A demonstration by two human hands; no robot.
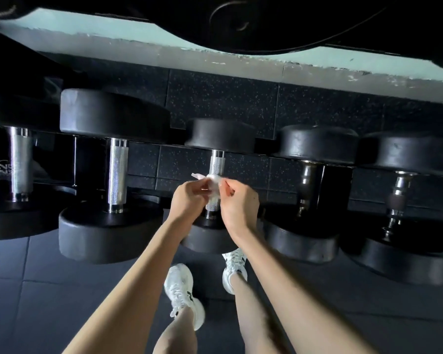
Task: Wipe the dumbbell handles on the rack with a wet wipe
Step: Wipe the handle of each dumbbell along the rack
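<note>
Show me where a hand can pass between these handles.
Widest gap: between the knurled handle left of the hands and the small dumbbell's handle. Another lies between that handle and the dark contoured handle on its right. Crowded at the small handle: left hand, right hand and wet wipe.

The wet wipe (213, 184) is white. The dumbbell heads (113, 116) are matte black. Three silver handles (117, 172) carry a fine cross-hatched knurl, while the two dark handles (308, 180) toward the rack's right end are brownish with chrome rings. The far floor tiles (223, 98) are black with pale specks, and the near tiles (49, 290) are plain dark grey. The wall (164, 31) is pale mint green above a whitish band. The shoes (179, 282) are white with black marks.
</note>
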